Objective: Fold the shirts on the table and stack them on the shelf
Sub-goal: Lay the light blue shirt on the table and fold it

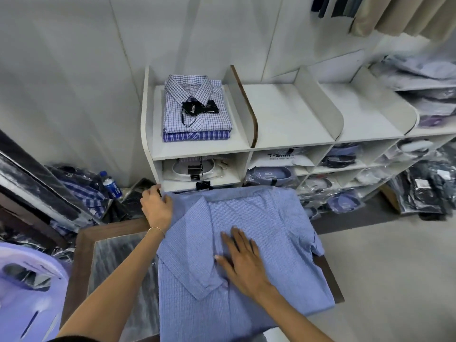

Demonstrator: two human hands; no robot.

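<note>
A light blue checked shirt lies face down on the table, its left sleeve folded across the back. My left hand grips the shirt's far left corner at the shoulder. My right hand lies flat on the middle of the shirt, fingers straight, pressing the fabric beside the folded sleeve. On the white shelf behind the table, the leftmost top compartment holds two folded shirts: a white-and-blue checked shirt with a black tag on top of a darker blue plaid shirt.
Upright dividers split the shelf top; the compartments to the right of the stack are bare. Lower cubbies hold bagged shirts. A water bottle and bagged clothes lie on the floor at left. More bagged clothes sit at right.
</note>
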